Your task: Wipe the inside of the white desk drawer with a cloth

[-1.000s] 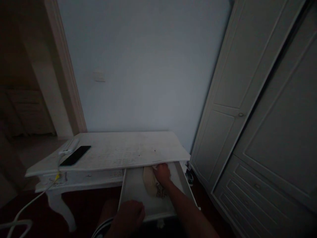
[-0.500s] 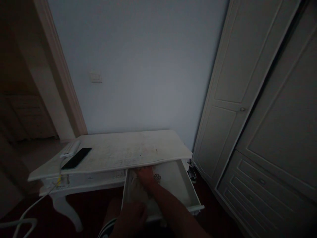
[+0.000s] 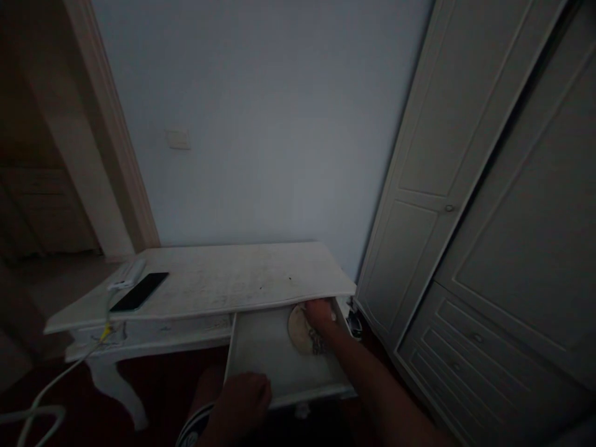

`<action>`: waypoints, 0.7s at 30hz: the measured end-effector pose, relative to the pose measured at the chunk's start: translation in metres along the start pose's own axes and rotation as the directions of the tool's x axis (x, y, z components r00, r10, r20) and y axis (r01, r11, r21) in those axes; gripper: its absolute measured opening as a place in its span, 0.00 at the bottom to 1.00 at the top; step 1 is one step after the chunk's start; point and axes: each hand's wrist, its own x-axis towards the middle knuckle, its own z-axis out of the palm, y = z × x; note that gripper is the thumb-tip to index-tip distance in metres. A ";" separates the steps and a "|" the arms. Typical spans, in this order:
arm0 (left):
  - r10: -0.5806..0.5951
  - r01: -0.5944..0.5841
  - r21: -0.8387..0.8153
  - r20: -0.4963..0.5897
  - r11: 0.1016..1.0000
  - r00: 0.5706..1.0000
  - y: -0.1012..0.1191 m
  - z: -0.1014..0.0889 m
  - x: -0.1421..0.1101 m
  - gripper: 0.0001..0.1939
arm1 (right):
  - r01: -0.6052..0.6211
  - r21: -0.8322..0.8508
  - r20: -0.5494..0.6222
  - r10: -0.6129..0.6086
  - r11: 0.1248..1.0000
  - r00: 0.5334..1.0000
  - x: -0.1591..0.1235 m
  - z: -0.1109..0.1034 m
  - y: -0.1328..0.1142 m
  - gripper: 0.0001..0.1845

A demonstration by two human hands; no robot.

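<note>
A white drawer (image 3: 267, 347) is pulled out from under the white table (image 3: 209, 273). My right hand (image 3: 319, 313) reaches into its back right corner. Its fingers are partly hidden, closed on the edge of a beige, rounded, soft-looking bag (image 3: 298, 329). A metal chain (image 3: 317, 343) lies against the bag, below my wrist. My left hand (image 3: 249, 391) is curled at the drawer's front left corner, and whatever its fingers hold is hidden. A knob (image 3: 302, 410) shows on the drawer front.
A black phone (image 3: 139, 292) and a white device (image 3: 128, 273) with a cable lie on the table's left end. A grey wardrobe (image 3: 419, 242) stands close on the right, with a dark object (image 3: 354, 324) on the floor between. Behind the table rises a blue wall (image 3: 270, 124).
My right hand has moved rightward across the drawer, and the beige bag and chain have shifted from the left side to the right with it. My left hand stays near the front corner.
</note>
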 end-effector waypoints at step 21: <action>0.018 -0.018 -0.017 -0.008 1.000 1.000 0.001 0.002 0.003 0.22 | 0.686 0.104 0.226 -0.688 0.720 0.689 -0.090 0.008 -0.051 0.30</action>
